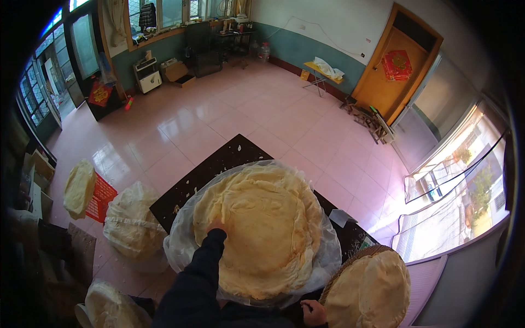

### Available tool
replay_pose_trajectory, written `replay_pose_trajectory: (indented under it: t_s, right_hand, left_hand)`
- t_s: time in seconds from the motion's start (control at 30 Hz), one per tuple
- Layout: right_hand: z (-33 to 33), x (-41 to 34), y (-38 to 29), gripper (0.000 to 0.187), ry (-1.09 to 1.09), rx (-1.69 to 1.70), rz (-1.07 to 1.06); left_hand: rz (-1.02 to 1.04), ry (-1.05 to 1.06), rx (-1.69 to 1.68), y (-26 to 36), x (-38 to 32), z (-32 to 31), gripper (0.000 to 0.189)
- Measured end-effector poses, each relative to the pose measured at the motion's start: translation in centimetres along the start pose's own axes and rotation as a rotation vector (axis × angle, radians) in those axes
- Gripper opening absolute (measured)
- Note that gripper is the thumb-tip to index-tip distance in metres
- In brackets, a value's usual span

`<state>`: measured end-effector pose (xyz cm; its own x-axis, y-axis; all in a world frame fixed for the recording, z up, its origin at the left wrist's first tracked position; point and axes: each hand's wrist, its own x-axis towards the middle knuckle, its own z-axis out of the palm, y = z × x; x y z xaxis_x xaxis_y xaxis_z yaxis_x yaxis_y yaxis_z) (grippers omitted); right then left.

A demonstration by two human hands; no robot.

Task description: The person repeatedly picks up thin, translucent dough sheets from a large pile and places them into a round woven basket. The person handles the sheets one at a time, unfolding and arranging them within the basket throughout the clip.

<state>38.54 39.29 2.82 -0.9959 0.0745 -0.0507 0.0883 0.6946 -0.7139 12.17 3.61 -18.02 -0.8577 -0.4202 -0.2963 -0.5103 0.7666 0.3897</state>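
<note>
A large stack of thin round flatbreads (262, 229) lies on clear plastic sheeting (180, 246) on a dark table (221, 158). My left hand (216, 225) reaches onto the left side of the stack, touching the top sheet; its fingers are largely hidden, so its grip cannot be told. At the lower right, my right hand (313, 312) is beside the edge of a second pile of flatbreads (369, 291), which rests on a round woven tray (342, 266). The fingers of my right hand look curled, but whether they hold the edge is unclear.
White crumbs and flakes dot the table. A folded white card (342, 217) lies near its right edge. On the left stand a plastic-wrapped bundle (135, 221), a red plastic crate (100, 199) with a flatbread stack (79, 188) on it, and another wrapped bundle (110, 307).
</note>
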Motion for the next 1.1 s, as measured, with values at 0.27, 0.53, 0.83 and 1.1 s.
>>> replay_pose_trajectory:
  t_s: [0.27, 0.53, 0.83, 1.1]
  right_hand:
    - [1.5, 1.6, 1.3, 0.017, -0.147, -0.035, 0.027]
    - [6.9, 8.5, 3.5, 0.027, -0.472, 0.166, 0.148]
    - [17.3, 20.3, 0.0, 0.040, -0.641, 0.968, 0.488]
    - [21.8, 24.8, 2.6, 0.026, -0.391, 1.022, 0.777]
  left_hand:
    - [0.368, -0.055, -0.070, 3.0, -0.2, -0.3, 0.029]
    - [0.616, 0.043, -0.209, 5.4, -4.6, 1.4, 0.016]
    - [0.716, -0.088, -0.208, 8.5, -8.9, -0.5, 0.015]
    - [0.875, -0.003, -0.199, 7.9, -10.9, -0.2, 0.023]
